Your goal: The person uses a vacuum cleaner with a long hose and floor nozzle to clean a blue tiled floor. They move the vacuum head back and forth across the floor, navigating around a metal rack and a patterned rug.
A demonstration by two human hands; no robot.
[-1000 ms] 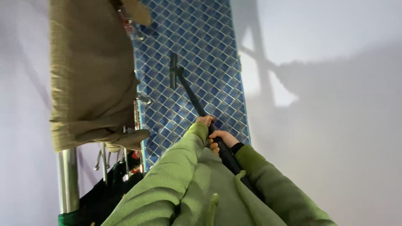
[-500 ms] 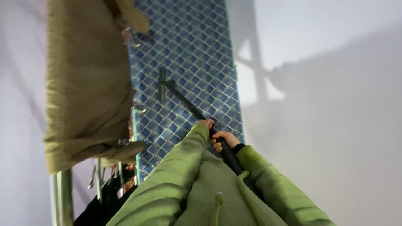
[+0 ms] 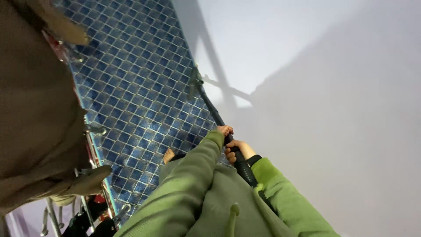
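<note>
A long black pole (image 3: 215,115), ribbed where it is being gripped, is being clasped by both hands, fingers curled shut around it. The left hand (image 3: 225,130) is being kept higher, mostly covered by a soft green sleeve (image 3: 184,184); the right hand (image 3: 237,150) is being held just below it, touching the shaft. The pole's flat crossbar head (image 3: 194,82) is being pressed at the edge of a floor strip of small glossy blue mosaic tiles (image 3: 131,87), beside a smooth pale surface (image 3: 329,109). An olive woven fabric (image 3: 35,123) is being draped over a metal rack (image 3: 94,175) alongside.
</note>
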